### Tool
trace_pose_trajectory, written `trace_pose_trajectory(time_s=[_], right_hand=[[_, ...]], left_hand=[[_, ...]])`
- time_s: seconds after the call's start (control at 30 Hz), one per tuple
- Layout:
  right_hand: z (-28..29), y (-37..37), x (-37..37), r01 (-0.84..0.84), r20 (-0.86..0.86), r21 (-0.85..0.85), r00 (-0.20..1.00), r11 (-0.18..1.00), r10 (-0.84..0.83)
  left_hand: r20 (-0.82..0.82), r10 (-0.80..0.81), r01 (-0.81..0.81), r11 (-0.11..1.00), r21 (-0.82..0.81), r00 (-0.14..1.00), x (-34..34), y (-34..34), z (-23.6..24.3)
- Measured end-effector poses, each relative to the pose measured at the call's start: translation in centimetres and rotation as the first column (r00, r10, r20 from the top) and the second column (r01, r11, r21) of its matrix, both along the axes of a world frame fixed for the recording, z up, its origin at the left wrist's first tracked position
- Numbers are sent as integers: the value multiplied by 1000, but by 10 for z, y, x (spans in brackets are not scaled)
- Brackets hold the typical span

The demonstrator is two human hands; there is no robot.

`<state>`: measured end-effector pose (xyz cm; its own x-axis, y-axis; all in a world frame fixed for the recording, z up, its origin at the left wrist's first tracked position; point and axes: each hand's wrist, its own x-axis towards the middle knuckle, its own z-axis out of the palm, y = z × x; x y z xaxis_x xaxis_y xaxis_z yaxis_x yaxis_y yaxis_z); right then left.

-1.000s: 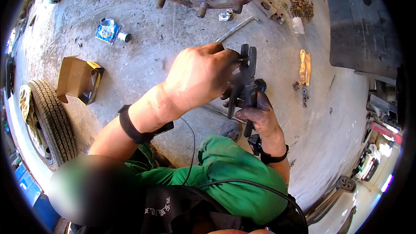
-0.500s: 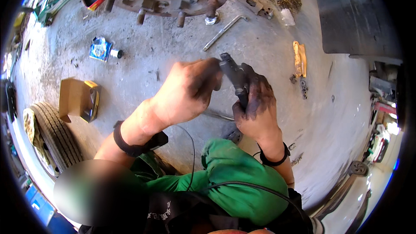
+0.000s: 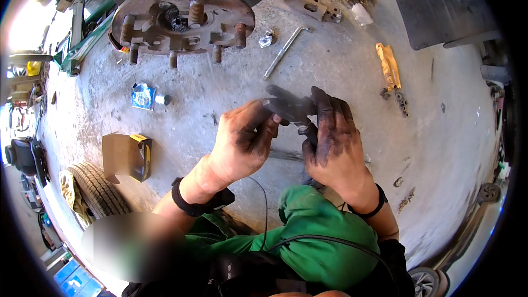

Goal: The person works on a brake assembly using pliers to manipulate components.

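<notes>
Between my hands is a black, elongated part (image 3: 290,109), smeared by motion, its exact kind unclear. My left hand (image 3: 242,140) pinches its left end between thumb and fingers, which are dark with grime. On the other end, my right hand (image 3: 336,146) is closed, its blackened fingers pointing up and away and its thumb below. Beyond them at the upper left stands a rusty wheel hub (image 3: 214,25) with several threaded studs. An L-shaped lug wrench (image 3: 286,55) lies on the floor just past my hands.
On the left are an open cardboard box (image 3: 118,157), a tyre (image 3: 98,187) and a blue packet (image 3: 143,97). To the right lie a crumpled yellow wrapper (image 3: 388,66) and small metal pieces (image 3: 402,104). A flat rusty bracket (image 3: 305,4) rests beyond the wrench.
My view has shifted, so the hub shows more fully. The black part has swung from steeply tilted to flatter, and my left fingers have come onto its left end.
</notes>
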<state>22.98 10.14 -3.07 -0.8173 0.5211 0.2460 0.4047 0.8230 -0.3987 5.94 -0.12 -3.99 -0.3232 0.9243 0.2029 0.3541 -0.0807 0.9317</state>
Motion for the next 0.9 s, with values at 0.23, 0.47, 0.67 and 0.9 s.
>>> trace_pose_trajectory(time_s=[0.23, 0.47, 0.67, 0.9], right_hand=[[12, 0, -3, -13, -24, -27, 1000, 1000, 12], [11, -1, -4, 4, -15, -32, 1000, 999, -5], [3, 4, -7, -30, -82, -52, 996, 998, 26], [-28, 2, -6, -116, -227, -215, 972, 970, 66]], left_hand=[[-72, 12, -14, 1000, -25, 997, 1, -2, 0], [116, 66, -64, 998, -19, 991, 6, -3, -8], [116, 63, -53, 995, -85, 991, 2, -3, 1], [719, -117, 245, 966, -76, 685, -12, 8, -8]])
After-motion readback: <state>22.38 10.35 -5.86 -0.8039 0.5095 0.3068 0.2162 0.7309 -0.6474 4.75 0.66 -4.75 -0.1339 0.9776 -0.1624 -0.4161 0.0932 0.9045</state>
